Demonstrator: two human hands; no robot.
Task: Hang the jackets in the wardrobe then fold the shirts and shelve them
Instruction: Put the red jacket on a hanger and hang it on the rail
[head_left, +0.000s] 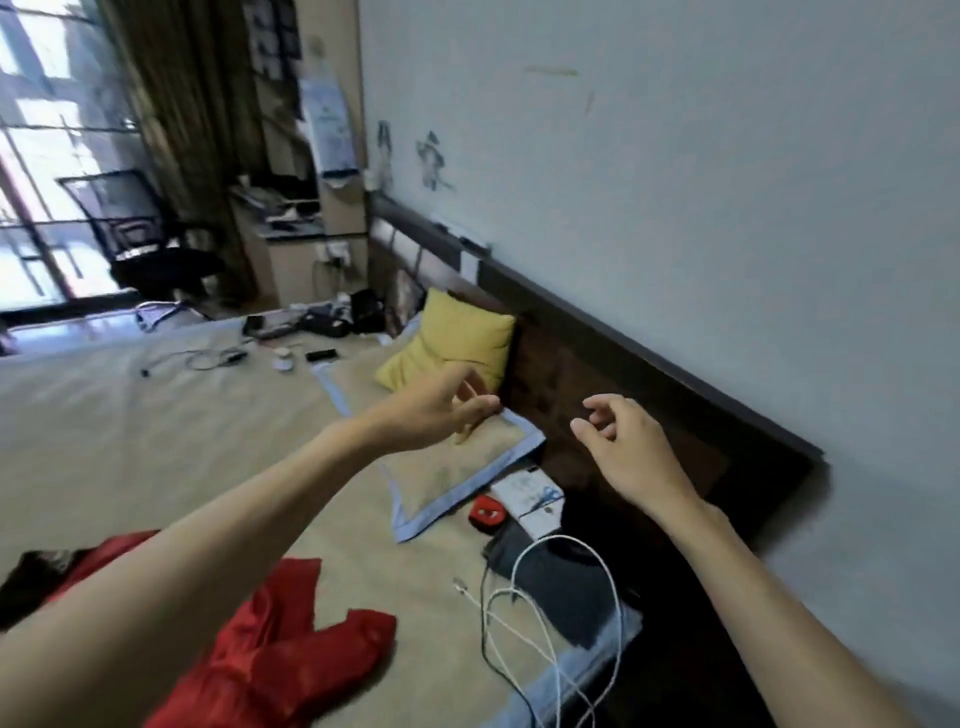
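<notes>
In the head view, both arms are seen stretched forward over a bed covered with a beige mat. The left hand is held at the centre of the frame, above a blue-edged pillow, with its fingers loosely spread and nothing between them. The right hand is raised right of centre, in front of the dark headboard, its fingers relaxed and slightly bent, and nothing is held in it either. The two hands are kept apart from each other.

A red garment is seen crumpled on the mat at the lower left of the frame, partly covered by the left forearm; whether it is a jacket or a shirt cannot be told. A dark piece of cloth is glimpsed at the left edge beside it. No wardrobe, hanger or shelf is shown.

A yellow cushion is propped at the headboard above the pillow, and white cables are looped at the lower centre right over a dark fabric item.

As far as can be judged, the task is at an early stage or between steps: the red garment is neither hung nor folded, no clothing is held, and no folded or shelved shirts are visible. Picking up, hanging, folding and shelving appear to be left.
</notes>
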